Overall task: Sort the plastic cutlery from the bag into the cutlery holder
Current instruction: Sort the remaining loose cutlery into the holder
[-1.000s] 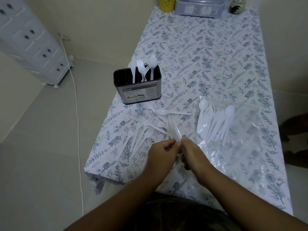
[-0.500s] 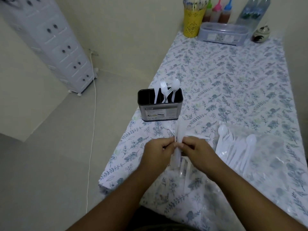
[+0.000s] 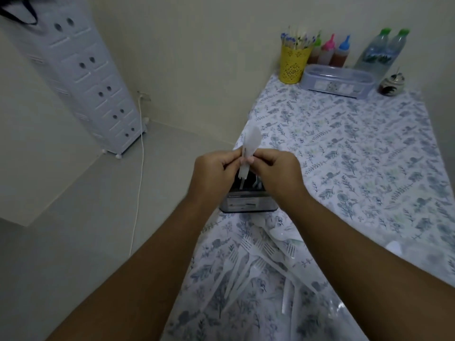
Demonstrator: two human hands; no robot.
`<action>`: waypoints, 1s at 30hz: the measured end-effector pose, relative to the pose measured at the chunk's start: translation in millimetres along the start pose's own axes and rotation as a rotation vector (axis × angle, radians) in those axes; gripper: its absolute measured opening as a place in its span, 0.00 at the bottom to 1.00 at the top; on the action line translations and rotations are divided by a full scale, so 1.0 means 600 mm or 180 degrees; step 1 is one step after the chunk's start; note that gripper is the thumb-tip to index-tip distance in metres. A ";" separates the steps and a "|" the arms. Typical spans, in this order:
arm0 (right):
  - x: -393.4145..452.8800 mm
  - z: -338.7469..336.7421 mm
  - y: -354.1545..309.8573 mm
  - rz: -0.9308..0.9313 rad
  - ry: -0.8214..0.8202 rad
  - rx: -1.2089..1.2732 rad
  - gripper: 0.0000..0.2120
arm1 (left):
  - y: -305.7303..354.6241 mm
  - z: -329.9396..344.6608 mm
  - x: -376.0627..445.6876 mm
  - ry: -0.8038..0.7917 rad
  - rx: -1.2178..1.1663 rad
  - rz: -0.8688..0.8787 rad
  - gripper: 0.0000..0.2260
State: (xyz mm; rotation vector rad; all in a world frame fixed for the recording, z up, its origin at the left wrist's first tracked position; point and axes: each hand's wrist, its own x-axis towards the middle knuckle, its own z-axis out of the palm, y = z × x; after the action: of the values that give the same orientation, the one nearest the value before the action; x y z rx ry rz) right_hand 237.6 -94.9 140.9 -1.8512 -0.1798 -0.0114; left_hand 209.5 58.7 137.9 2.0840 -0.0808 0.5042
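My left hand (image 3: 214, 170) and my right hand (image 3: 278, 171) meet above the dark cutlery holder (image 3: 248, 205) and together pinch a small bunch of white plastic cutlery (image 3: 250, 146), held upright with its handles pointing down into the holder. The hands hide most of the holder's top and what stands inside it. Several white plastic forks (image 3: 248, 264) lie loose on the floral tablecloth (image 3: 357, 148) near me. An edge of the clear plastic bag (image 3: 344, 313) shows at the lower right.
At the table's far end stand a yellow cup of sticks (image 3: 294, 61), sauce bottles (image 3: 328, 51), two water bottles (image 3: 382, 51), a lidded clear box (image 3: 337, 80) and a small jar (image 3: 391, 84). A white drawer tower (image 3: 83, 72) and a cable (image 3: 138, 183) are on the floor to the left.
Both hands have lifted the bunch of cutlery off the table and carried it forward over the holder. The camera has tilted up, so the table's far end shows.
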 end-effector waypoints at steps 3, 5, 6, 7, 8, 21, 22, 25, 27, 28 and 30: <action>-0.004 0.016 0.040 0.0046 -0.0122 -0.0438 0.06 | -0.036 0.020 -0.019 -0.0128 -0.0026 -0.0155 0.10; -0.014 0.025 0.060 0.0048 -0.0299 -0.0960 0.10 | -0.056 0.032 -0.033 -0.0339 0.0227 -0.0313 0.10; -0.019 0.028 0.067 -0.0004 -0.0369 -0.1177 0.13 | -0.065 0.037 -0.038 -0.0437 0.0455 -0.0380 0.10; -0.022 0.029 0.071 -0.0020 -0.0393 -0.1367 0.13 | -0.073 0.041 -0.039 -0.0515 0.0693 -0.0410 0.10; -0.025 0.028 0.074 -0.0031 -0.0378 -0.1495 0.10 | -0.078 0.041 -0.039 -0.0592 0.0927 -0.0388 0.10; -0.223 -0.036 0.121 0.0660 -0.0442 -0.1457 0.12 | -0.096 0.018 -0.292 -0.1406 0.1473 -0.1887 0.09; -0.242 -0.036 0.129 0.0799 -0.0559 -0.1451 0.12 | -0.104 0.022 -0.321 -0.1607 0.1566 -0.2142 0.11; -0.287 -0.036 0.147 0.1114 -0.0832 -0.1388 0.10 | -0.106 0.028 -0.366 -0.1638 0.1669 -0.2403 0.13; -0.305 -0.036 0.155 0.1319 -0.0942 -0.1319 0.11 | -0.091 0.027 -0.365 -0.1424 0.1533 -0.2400 0.07; -0.311 -0.035 0.157 0.1441 -0.1002 -0.1229 0.11 | -0.078 0.025 -0.361 -0.1305 0.1373 -0.2371 0.05; -0.317 -0.033 0.158 0.1743 -0.1109 -0.0859 0.12 | -0.040 0.029 -0.351 -0.1200 0.0981 -0.2234 0.06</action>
State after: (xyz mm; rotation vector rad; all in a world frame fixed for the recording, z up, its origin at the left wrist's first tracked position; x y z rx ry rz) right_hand 64.0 -162.2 37.2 -2.1066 0.0988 0.6981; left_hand 29.0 27.7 29.7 2.3000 0.5229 -0.3223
